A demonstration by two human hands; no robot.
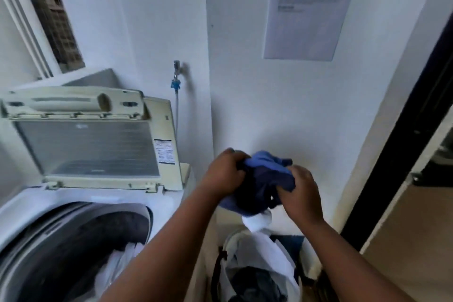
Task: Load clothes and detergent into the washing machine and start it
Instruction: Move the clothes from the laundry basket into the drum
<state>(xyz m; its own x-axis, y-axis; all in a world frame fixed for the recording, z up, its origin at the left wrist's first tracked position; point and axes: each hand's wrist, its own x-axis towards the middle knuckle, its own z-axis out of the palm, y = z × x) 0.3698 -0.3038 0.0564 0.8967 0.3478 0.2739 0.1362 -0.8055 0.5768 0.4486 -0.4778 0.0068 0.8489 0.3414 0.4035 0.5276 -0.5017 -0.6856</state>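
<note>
Blue clothes are bunched up in both your hands, above the laundry bag. Your left hand and right hand squeeze them tight, beside the open washing machine.

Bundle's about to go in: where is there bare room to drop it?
The washer drum is open; its dark upper half above the white laundry is free. The laundry basket is crowded. Both hands, left and right, hold the blue clothes.
</note>
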